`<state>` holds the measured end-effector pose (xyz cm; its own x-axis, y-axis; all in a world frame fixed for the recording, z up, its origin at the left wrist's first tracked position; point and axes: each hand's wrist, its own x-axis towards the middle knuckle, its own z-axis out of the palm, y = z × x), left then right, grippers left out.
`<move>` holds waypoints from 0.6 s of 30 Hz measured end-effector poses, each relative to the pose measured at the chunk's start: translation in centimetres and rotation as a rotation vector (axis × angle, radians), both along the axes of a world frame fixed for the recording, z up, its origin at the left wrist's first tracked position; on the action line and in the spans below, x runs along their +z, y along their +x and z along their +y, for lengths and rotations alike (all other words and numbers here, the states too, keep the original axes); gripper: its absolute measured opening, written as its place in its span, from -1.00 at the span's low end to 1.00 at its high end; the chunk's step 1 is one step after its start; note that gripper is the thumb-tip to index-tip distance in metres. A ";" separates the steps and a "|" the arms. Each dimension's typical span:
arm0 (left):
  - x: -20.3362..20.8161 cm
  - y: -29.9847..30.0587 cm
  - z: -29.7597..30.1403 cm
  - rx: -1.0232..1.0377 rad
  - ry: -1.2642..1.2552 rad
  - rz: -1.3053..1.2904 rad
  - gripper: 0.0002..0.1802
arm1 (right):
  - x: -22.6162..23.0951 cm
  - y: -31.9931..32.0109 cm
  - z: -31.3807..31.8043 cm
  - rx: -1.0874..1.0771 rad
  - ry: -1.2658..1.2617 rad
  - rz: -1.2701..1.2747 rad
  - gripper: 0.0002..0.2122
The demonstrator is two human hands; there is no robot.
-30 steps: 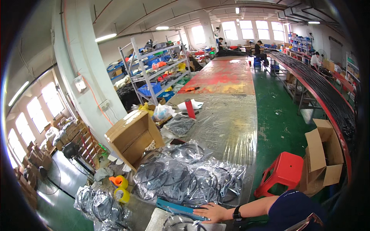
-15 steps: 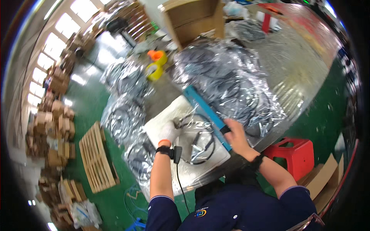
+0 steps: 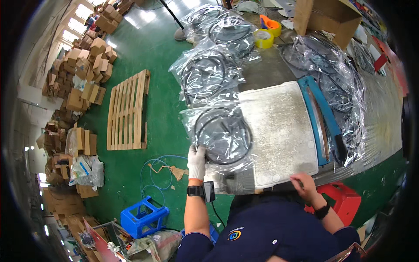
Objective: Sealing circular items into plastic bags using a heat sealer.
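My left hand (image 3: 196, 163), in a white glove, pinches the near left edge of a clear plastic bag holding a coiled black cable (image 3: 249, 135). The bag lies at the left edge of the table, beside a stained white board (image 3: 283, 131). My right hand (image 3: 304, 187) is bare and hovers by the table's front edge, near the board's right corner. Its fingers are loosely bent and apart, with nothing visible in them. To the right of the board stands a blue bag sealer (image 3: 328, 114) with a black-ended arm, its arm lifted from its base.
More bagged cables (image 3: 203, 76) lie along the table's left side, and a heap of them (image 3: 345, 94) lies beyond the sealer. Yellow tape rolls (image 3: 263, 39) and a cardboard box (image 3: 325, 17) are at the back. Red (image 3: 342, 203) and blue (image 3: 144, 218) stools and a wooden pallet (image 3: 127, 111) stand on the floor.
My left hand has carried the bagged cable from the board to the table's left edge. My right hand has left the sealer's arm, which has risen. The view has swung left.
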<state>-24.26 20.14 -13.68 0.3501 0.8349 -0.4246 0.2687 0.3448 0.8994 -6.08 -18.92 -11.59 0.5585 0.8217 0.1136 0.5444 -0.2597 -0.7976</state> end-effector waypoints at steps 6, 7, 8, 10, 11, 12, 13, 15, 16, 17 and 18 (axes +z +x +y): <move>-1.8 -4.0 4.0 -0.309 0.158 0.599 -0.45 | 0.0 0.0 23.2 0.285 -0.002 -0.279 -0.51; -1.9 -4.0 4.2 -0.338 0.305 0.746 -0.46 | -0.3 -0.2 26.5 0.330 -0.020 -0.311 -0.43; 0.0 -2.5 3.7 -0.377 0.424 0.874 -0.44 | -1.8 -0.4 28.6 0.322 -0.103 -0.435 -0.34; 1.3 -2.0 4.2 -0.367 1.061 0.869 -0.33 | -4.4 -1.2 31.3 0.337 -0.216 -0.493 -0.30; 1.5 -1.0 5.0 -0.386 1.059 0.848 -0.33 | -5.8 -1.2 32.2 0.355 -0.324 -0.557 -0.25; 2.3 0.3 5.6 -0.516 1.206 0.709 -0.33 | -6.6 -1.4 32.7 0.375 -0.356 -0.584 -0.19; 2.6 1.6 6.1 -0.643 1.347 0.547 -0.31 | -7.4 -1.6 32.9 0.379 -0.367 -0.555 -0.18; 1.4 3.1 7.3 -0.816 1.286 0.517 -0.29 | -7.1 -1.7 33.1 0.430 -0.437 -0.560 -0.15; 0.0 2.9 7.8 -0.853 1.240 0.575 -0.28 | -7.3 -1.9 33.3 0.441 -0.409 -0.542 -0.17; -2.0 2.9 7.9 -0.901 1.196 0.610 -0.28 | -7.9 -1.9 33.2 0.438 -0.398 -0.530 -0.18; -2.4 2.9 8.0 -0.900 1.191 0.638 -0.28 | -8.3 -1.9 33.2 0.440 -0.376 -0.526 -0.17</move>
<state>-21.34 28.10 -16.12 0.9106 0.4128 0.0177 0.4017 -0.8944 0.1967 -7.98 14.31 -19.90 0.1220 0.9909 -0.0571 0.9422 -0.1337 -0.3073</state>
